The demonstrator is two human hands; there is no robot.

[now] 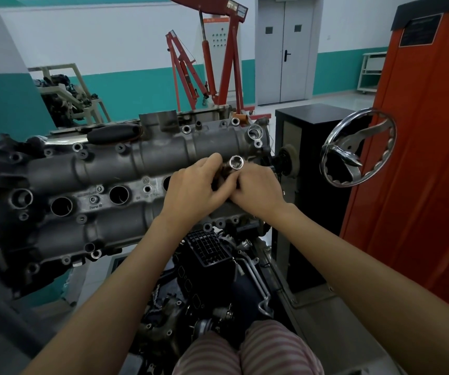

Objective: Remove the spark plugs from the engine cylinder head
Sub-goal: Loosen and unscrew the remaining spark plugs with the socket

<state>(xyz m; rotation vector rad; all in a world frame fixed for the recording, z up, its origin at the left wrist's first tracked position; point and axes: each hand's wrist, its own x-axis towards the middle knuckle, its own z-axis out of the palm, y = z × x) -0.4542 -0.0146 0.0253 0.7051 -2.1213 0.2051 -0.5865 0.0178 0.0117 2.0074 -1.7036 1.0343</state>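
Chrome socket gripped by both hands, left hand, right hand, over cylinder head (grey).

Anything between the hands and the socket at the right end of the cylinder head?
Nothing visible. Both hands, left hand and right hand, are already gathered around the socket, whose open end points up above the cylinder head. The fingers hide whatever sits below the socket.

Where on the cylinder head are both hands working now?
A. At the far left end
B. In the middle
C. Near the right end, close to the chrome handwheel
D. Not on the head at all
C: the left hand and right hand grip the socket near the right end of the cylinder head, beside the handwheel.
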